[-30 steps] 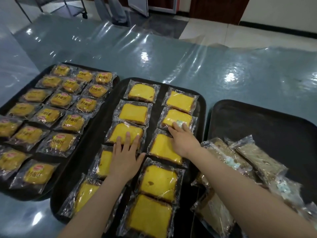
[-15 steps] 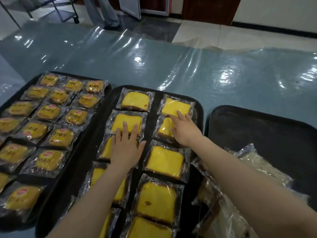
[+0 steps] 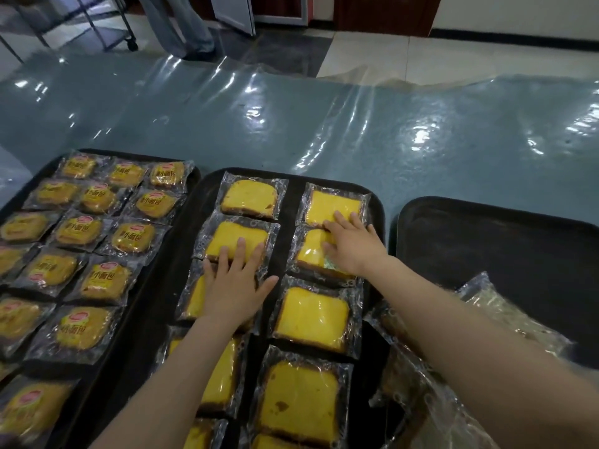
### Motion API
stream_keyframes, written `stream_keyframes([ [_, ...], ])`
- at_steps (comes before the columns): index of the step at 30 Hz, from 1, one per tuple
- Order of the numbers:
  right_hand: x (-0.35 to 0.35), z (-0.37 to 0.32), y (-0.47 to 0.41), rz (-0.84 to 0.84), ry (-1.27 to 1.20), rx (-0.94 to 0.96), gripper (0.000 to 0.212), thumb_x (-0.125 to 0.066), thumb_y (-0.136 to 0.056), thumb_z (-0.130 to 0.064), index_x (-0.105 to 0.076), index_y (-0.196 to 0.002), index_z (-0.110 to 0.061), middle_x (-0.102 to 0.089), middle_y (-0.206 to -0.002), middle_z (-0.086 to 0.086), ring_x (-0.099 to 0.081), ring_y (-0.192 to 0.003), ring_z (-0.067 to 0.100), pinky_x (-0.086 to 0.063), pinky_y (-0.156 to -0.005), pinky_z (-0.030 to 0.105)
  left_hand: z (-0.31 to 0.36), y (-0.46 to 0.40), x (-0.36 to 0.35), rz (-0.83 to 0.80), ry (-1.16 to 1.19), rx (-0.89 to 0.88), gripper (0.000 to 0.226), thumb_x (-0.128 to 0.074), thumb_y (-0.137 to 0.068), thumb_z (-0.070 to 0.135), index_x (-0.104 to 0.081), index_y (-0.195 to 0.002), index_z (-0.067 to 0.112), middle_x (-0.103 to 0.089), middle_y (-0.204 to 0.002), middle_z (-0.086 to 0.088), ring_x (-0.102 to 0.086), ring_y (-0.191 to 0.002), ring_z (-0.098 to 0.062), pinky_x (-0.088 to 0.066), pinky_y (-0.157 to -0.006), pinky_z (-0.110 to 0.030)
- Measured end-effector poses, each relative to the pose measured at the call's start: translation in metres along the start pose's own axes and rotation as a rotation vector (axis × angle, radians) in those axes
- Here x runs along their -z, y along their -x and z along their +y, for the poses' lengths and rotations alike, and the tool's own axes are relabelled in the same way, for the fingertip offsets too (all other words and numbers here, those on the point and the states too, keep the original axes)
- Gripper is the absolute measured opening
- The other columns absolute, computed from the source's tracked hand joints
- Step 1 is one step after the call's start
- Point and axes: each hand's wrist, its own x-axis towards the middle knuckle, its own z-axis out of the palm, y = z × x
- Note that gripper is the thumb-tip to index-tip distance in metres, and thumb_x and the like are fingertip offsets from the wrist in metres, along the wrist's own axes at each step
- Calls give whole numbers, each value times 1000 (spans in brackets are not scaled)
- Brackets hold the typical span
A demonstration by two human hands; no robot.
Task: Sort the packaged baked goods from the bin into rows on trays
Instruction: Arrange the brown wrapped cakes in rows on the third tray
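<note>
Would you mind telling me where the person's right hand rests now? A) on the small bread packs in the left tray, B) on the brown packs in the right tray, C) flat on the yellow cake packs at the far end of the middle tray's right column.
C: the right hand lies flat, fingers straight, on the yellow cake packs in the middle tray.

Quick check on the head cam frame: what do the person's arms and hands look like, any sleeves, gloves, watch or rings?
Both forearms are bare up to the frame edge, with no sleeve in view. The left hand and right hand wear no gloves. No watch, bracelet or ring shows on either wrist or on the visible fingers. No markings or tape can be seen on either arm.
</note>
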Motion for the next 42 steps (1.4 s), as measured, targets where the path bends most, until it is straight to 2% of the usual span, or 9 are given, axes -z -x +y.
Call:
stream_keyframes([
  [4, 11, 0, 29, 80, -70, 45, 62, -39, -100, -43, -14, -153, -25, -2, -161, 2, 1, -147, 28, -8, -116, 50, 18, 15, 13, 54, 71, -25, 76, -12, -86, 68, 20, -145, 32, 18, -155, -2, 13, -144, -26, 7, -113, -48],
  [14, 26, 74, 197, 183, -211, -38, 50, -50, -97, -31, -39, -146, -23, -21, -158, -2, -7, -147, 16, -12, -118, 36, 86, 93, 48, 186, 233, -243, 69, -25, -96, 53, 13, -148, 27, 14, -158, 1, 19, -141, -12, 8, -116, -33],
  [20, 5, 126, 271, 164, -113, -132, 60, -54, -94, -33, -30, -149, -33, -21, -158, 0, -16, -146, 20, -17, -115, 31, 131, 129, 47, 169, 243, -367, 69, -29, -96, 53, 5, -150, 27, 14, -157, 5, 17, -142, -9, 9, -114, -29],
  [23, -6, 148, 285, 140, -63, -175, 59, -52, -94, -38, -31, -148, -29, -19, -159, 0, -15, -147, 20, -18, -117, 32, 157, 140, 40, 129, 206, -404, 70, -32, -96, 52, 5, -150, 27, 14, -157, 6, 16, -143, -10, 7, -114, -31],
  [26, -14, 160, 292, 175, -61, -272, 59, -48, -92, -53, -35, -144, -29, -28, -156, 0, -28, -141, 21, -29, -110, 32, 183, 147, 29, 71, 179, -446, 72, -34, -95, 54, 3, -151, 28, 14, -157, 6, 13, -144, -11, 8, -113, -29],
  [30, -11, 175, 296, 254, -186, -425, 46, -44, -90, -61, -51, -113, -22, -58, -119, 0, -54, -108, 21, -48, -86, 37, 217, 145, 17, -37, 153, -453, 76, -35, -92, 60, -2, -152, 26, 6, -159, 4, 9, -145, -12, 5, -113, -30],
  [33, -5, 190, 295, 241, -178, -459, 37, -58, -86, -51, -46, -104, -21, -57, -113, 1, -54, -102, 21, -48, -80, 36, 235, 138, 7, -132, 193, -394, 81, -41, -90, 61, -1, -151, 28, 5, -159, 4, 8, -145, -16, -4, -116, -36],
  [36, -4, 206, 288, 262, -199, -426, 40, -61, -88, -35, -46, -122, -21, -52, -124, 1, -52, -112, 23, -48, -85, 37, 249, 126, -2, -107, 226, -347, 74, -46, -93, 48, -3, -151, 30, 4, -159, 5, 8, -145, -17, -8, -116, -34],
  [42, 4, 241, 265, 588, -227, -308, 28, -44, -99, -25, -60, -121, -23, -65, -112, -1, -61, -97, 20, -47, -75, 31, 273, 90, -1, 73, 310, -377, 52, -42, -97, 25, -26, -146, 33, -30, -152, 9, -25, -140, -11, -27, -109, -28],
])
